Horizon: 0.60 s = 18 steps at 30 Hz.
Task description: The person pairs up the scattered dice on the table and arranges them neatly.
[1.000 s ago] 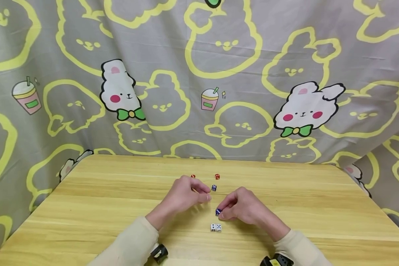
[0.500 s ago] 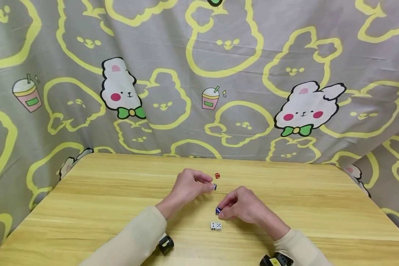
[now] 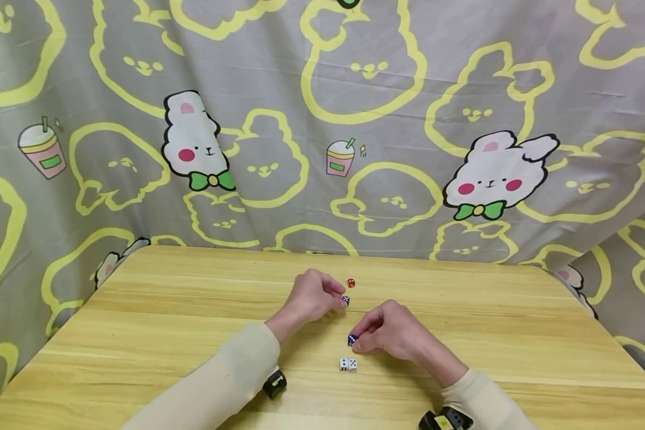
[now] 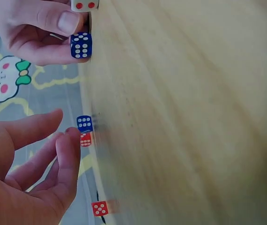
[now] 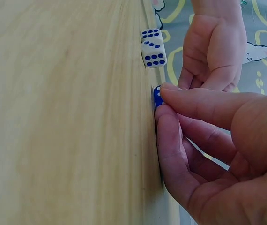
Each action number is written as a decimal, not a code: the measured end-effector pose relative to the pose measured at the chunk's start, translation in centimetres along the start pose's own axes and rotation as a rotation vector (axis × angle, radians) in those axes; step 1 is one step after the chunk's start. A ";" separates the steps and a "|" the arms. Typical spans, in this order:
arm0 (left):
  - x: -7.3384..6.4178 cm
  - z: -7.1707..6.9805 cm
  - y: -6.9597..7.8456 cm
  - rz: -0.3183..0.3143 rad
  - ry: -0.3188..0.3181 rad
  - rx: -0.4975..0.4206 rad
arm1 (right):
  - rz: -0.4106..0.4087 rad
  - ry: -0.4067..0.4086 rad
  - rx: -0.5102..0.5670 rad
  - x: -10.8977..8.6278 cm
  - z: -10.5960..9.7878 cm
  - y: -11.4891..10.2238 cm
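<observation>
My right hand (image 3: 392,331) pinches a blue die (image 3: 352,340) between thumb and fingertips, low at the tabletop; in the right wrist view the fingers cover most of that die (image 5: 158,96). Farther back, a second blue die (image 3: 346,301) stands on the table right by the fingertips of my left hand (image 3: 314,295). The left wrist view has thumb and fingers of the left hand (image 4: 40,164) apart, with this blue die (image 4: 84,123) just beyond them. Two white dice (image 3: 348,365) sit side by side in front of the right hand.
A red die (image 3: 352,283) lies behind the far blue die. Another red die (image 4: 100,208) shows in the left wrist view, while the left hand hides it from the head view. The wooden table (image 3: 156,334) ends at a patterned curtain (image 3: 279,149).
My left hand has moved forward and to the right, up to the far blue die, covering the left red die in the head view. The right hand keeps its place on its blue die.
</observation>
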<state>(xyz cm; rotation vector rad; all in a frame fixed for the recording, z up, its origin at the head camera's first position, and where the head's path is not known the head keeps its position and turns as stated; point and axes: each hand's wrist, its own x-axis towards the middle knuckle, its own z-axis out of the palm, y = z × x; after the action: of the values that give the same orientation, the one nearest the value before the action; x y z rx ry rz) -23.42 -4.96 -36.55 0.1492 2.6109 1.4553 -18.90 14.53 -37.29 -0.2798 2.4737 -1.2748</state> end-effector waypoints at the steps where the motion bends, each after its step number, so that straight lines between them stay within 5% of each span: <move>1: 0.1 0.1 0.0 -0.003 0.000 0.006 | 0.000 0.000 -0.002 0.0 0.0 0.0; 18: 1.6 0.7 0.2 -0.019 -0.012 0.160 | -0.003 -0.001 -0.002 0.1 0.0 0.1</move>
<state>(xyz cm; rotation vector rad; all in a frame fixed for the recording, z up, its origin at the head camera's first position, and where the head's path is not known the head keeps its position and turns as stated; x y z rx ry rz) -24.87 -4.00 -36.85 0.1499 2.7096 1.2348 -18.99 14.58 -37.36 -0.2843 2.4753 -1.2729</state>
